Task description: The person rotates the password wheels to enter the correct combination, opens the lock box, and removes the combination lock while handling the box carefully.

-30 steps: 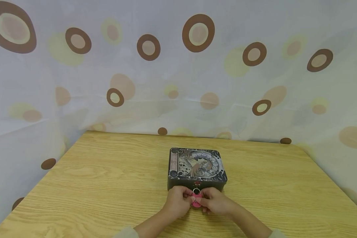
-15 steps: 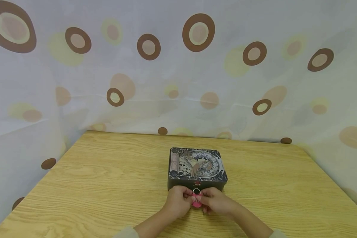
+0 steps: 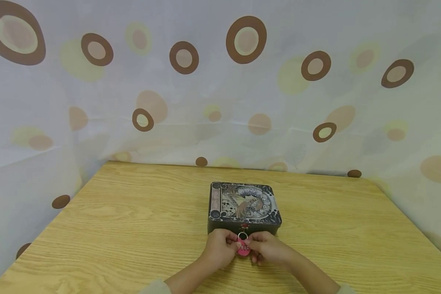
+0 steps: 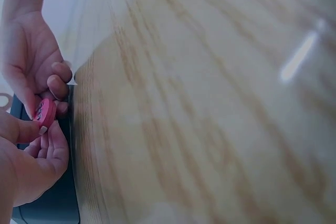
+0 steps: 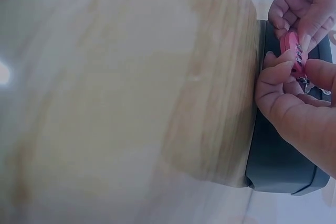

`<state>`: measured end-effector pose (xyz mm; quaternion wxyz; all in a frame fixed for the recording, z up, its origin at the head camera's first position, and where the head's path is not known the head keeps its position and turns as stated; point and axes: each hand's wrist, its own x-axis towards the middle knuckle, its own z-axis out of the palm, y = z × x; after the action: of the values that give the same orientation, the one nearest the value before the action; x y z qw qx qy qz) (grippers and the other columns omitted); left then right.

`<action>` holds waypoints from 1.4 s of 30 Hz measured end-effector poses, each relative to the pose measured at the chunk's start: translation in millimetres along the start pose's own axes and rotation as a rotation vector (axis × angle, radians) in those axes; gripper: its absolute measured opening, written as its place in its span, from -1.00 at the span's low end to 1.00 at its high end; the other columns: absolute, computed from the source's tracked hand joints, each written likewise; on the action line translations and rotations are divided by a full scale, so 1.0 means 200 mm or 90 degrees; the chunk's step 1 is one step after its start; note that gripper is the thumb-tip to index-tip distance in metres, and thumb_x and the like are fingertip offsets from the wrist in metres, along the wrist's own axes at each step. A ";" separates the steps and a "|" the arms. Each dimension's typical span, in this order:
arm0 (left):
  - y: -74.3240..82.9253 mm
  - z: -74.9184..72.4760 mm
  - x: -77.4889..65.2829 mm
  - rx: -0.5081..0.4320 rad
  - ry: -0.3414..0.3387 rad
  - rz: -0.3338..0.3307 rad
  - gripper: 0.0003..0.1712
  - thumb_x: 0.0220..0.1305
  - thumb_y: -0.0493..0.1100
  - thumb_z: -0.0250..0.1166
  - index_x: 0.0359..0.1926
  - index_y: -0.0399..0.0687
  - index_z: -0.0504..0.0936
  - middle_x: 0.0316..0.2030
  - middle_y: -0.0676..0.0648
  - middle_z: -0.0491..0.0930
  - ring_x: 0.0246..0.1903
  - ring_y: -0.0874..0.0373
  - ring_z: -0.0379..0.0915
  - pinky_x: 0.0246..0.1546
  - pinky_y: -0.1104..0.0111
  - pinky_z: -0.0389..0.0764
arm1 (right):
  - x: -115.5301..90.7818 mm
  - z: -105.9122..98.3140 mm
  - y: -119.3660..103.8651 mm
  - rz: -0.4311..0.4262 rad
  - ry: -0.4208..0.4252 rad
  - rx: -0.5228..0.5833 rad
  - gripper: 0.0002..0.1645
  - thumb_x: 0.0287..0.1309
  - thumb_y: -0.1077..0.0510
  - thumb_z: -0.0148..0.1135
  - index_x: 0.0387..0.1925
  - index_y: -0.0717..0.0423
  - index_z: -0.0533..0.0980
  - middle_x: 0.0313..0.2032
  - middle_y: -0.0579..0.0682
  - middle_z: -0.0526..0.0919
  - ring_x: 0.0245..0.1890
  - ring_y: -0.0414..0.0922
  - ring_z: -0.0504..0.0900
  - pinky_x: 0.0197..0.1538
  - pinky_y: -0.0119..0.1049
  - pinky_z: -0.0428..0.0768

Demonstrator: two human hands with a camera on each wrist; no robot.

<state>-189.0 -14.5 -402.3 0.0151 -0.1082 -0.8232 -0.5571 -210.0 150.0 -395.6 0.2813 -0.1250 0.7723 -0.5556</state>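
Right hand [image 3: 267, 247] is baring dials [image 3: 244, 248] on the pink padlock [image 3: 243, 253], in front of the dark box [image 3: 244, 204]; left hand [image 3: 219, 248] is pinching too; I'm finding markings unreadable.

Each upper limb ends its garment at a long sleeve: left sleeve [image 3: 156, 287] and right sleeve [image 3: 346, 289], both pale grey-beige, matching in tone. The visible fabric is plain. Only the cuff ends show at the lower border of the head view; finer detail of weave or stitching is too small to tell. Beyond the cuffs, left forearm [image 3: 191, 277] and right forearm [image 3: 308, 272] are bare, tapering toward the wrist. Left hand [image 3: 219, 248] and right hand [image 3: 270, 250] are likewise bare. The fingers [image 5: 274, 75] have rounded tips and creased joints.
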 end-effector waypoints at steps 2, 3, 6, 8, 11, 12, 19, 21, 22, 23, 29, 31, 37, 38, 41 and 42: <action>0.00 0.00 0.00 -0.003 -0.002 -0.005 -0.95 0.00 -0.45 0.26 -0.52 -0.43 0.58 -0.62 -0.14 0.56 -0.63 0.32 0.32 -0.66 0.54 0.39 | 0.00 0.00 0.00 -0.002 0.004 -0.005 -0.77 0.27 0.21 -0.06 -0.32 0.35 0.42 -0.62 -0.11 0.43 -0.61 -0.27 0.39 -0.53 -0.48 0.37; 0.00 0.00 0.00 -0.003 -0.003 -0.008 -0.95 0.00 -0.45 0.26 -0.52 -0.43 0.58 -0.61 -0.14 0.56 -0.63 0.32 0.32 -0.66 0.54 0.39 | 0.00 0.00 0.00 0.000 0.006 -0.009 -0.79 0.26 0.21 -0.03 -0.32 0.34 0.42 -0.61 -0.11 0.44 -0.60 -0.27 0.39 -0.52 -0.48 0.37; 0.01 0.00 0.00 -0.008 -0.006 -0.018 -0.96 0.01 -0.45 0.25 -0.50 -0.43 0.58 -0.59 -0.14 0.56 -0.61 0.30 0.34 -0.65 0.54 0.40 | 0.00 0.00 0.00 0.004 0.015 -0.028 -0.82 0.22 0.20 0.03 -0.35 0.30 0.42 -0.61 -0.11 0.44 -0.59 -0.27 0.41 -0.51 -0.48 0.38; 0.01 0.00 0.00 -0.009 -0.007 -0.021 -0.96 0.01 -0.45 0.26 -0.49 -0.43 0.59 -0.59 -0.14 0.56 -0.61 0.30 0.34 -0.65 0.54 0.40 | 0.00 0.00 0.00 0.006 0.018 -0.041 -0.83 0.21 0.19 0.05 -0.39 0.27 0.42 -0.63 -0.11 0.44 -0.59 -0.27 0.41 -0.52 -0.48 0.38; 0.01 0.00 0.00 -0.008 -0.007 -0.022 -0.96 0.02 -0.44 0.26 -0.49 -0.43 0.59 -0.58 -0.13 0.56 -0.60 0.30 0.34 -0.64 0.53 0.39 | 0.00 0.01 -0.01 0.000 0.019 -0.051 -0.81 0.21 0.19 0.05 -0.41 0.27 0.43 -0.65 -0.11 0.42 -0.60 -0.27 0.41 -0.53 -0.48 0.37; 0.02 0.00 0.00 -0.007 -0.007 -0.022 -0.96 0.02 -0.44 0.26 -0.49 -0.42 0.59 -0.58 -0.13 0.56 -0.60 0.30 0.34 -0.64 0.53 0.39 | 0.00 0.01 -0.01 -0.003 0.018 -0.052 -0.81 0.22 0.19 0.05 -0.41 0.28 0.43 -0.65 -0.11 0.41 -0.60 -0.27 0.41 -0.53 -0.48 0.37; 0.01 0.00 0.00 0.005 -0.002 -0.018 -0.96 0.01 -0.43 0.26 -0.50 -0.41 0.59 -0.58 -0.13 0.56 -0.61 0.30 0.33 -0.64 0.53 0.39 | 0.00 0.02 -0.01 -0.022 0.010 -0.066 -0.80 0.25 0.24 -0.01 -0.42 0.32 0.42 -0.67 -0.11 0.39 -0.63 -0.28 0.39 -0.55 -0.50 0.34; 0.01 0.00 0.00 0.008 -0.001 -0.018 -0.96 0.01 -0.43 0.27 -0.50 -0.40 0.59 -0.58 -0.12 0.56 -0.61 0.30 0.32 -0.64 0.53 0.39 | 0.00 0.02 -0.02 -0.022 0.008 -0.068 -0.79 0.26 0.25 -0.03 -0.42 0.32 0.42 -0.68 -0.11 0.39 -0.63 -0.28 0.38 -0.55 -0.50 0.34; 0.01 0.00 0.00 0.008 -0.001 -0.018 -0.96 0.01 -0.43 0.27 -0.50 -0.40 0.59 -0.58 -0.12 0.56 -0.61 0.30 0.32 -0.63 0.52 0.39 | -0.01 0.02 -0.02 -0.022 0.007 -0.069 -0.80 0.26 0.25 -0.03 -0.42 0.32 0.42 -0.67 -0.11 0.39 -0.63 -0.28 0.38 -0.55 -0.50 0.34; 0.01 0.01 0.00 0.009 -0.001 -0.019 -0.96 0.01 -0.43 0.27 -0.50 -0.40 0.60 -0.57 -0.12 0.57 -0.61 0.30 0.32 -0.63 0.52 0.39 | -0.01 0.02 -0.02 -0.021 0.006 -0.069 -0.80 0.26 0.25 -0.04 -0.42 0.32 0.41 -0.67 -0.10 0.39 -0.62 -0.28 0.38 -0.54 -0.50 0.34; 0.02 0.01 0.00 0.012 0.002 -0.013 -0.96 0.01 -0.43 0.27 -0.50 -0.40 0.60 -0.57 -0.12 0.58 -0.60 0.30 0.33 -0.62 0.53 0.40 | -0.01 0.01 -0.02 -0.012 0.000 -0.063 -0.80 0.26 0.24 -0.05 -0.41 0.31 0.41 -0.66 -0.10 0.39 -0.61 -0.26 0.38 -0.53 -0.47 0.34; 0.02 0.01 -0.01 0.011 0.004 -0.012 -0.96 0.01 -0.43 0.27 -0.51 -0.40 0.60 -0.58 -0.13 0.57 -0.61 0.30 0.33 -0.63 0.53 0.40 | -0.01 0.01 -0.02 -0.010 0.000 -0.052 -0.77 0.27 0.23 -0.06 -0.39 0.33 0.42 -0.66 -0.10 0.40 -0.62 -0.27 0.38 -0.53 -0.47 0.35; 0.01 0.01 -0.01 0.004 0.003 -0.017 -0.95 0.01 -0.43 0.27 -0.51 -0.41 0.58 -0.59 -0.13 0.56 -0.61 0.29 0.34 -0.64 0.52 0.40 | -0.01 -0.01 -0.01 0.000 0.000 -0.010 -0.74 0.30 0.22 -0.12 -0.34 0.34 0.44 -0.66 -0.11 0.42 -0.62 -0.27 0.40 -0.52 -0.47 0.36; 0.01 0.01 -0.01 0.003 0.002 -0.017 -0.94 0.01 -0.43 0.28 -0.50 -0.41 0.58 -0.59 -0.13 0.56 -0.60 0.30 0.34 -0.64 0.52 0.41 | -0.01 -0.01 -0.01 0.000 0.000 -0.009 -0.75 0.30 0.21 -0.10 -0.34 0.33 0.43 -0.66 -0.11 0.42 -0.62 -0.27 0.39 -0.52 -0.48 0.36; 0.01 0.01 0.00 0.004 0.002 -0.009 -0.95 0.01 -0.44 0.27 -0.50 -0.42 0.59 -0.58 -0.14 0.57 -0.60 0.30 0.35 -0.63 0.53 0.42 | -0.02 -0.01 -0.01 -0.005 -0.001 -0.012 -0.77 0.28 0.20 -0.05 -0.37 0.31 0.42 -0.65 -0.11 0.42 -0.62 -0.27 0.39 -0.53 -0.48 0.36; 0.01 0.01 0.00 0.004 0.002 -0.008 -0.95 0.01 -0.44 0.27 -0.50 -0.42 0.58 -0.58 -0.14 0.57 -0.60 0.30 0.35 -0.63 0.53 0.42 | -0.02 -0.01 -0.02 -0.007 -0.002 -0.015 -0.78 0.27 0.20 -0.04 -0.38 0.30 0.42 -0.64 -0.11 0.42 -0.61 -0.27 0.39 -0.53 -0.48 0.36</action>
<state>-188.0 -12.3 -401.4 0.0133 -0.1024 -0.8255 -0.5549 -208.4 151.6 -391.6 0.2782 -0.1331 0.7777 -0.5477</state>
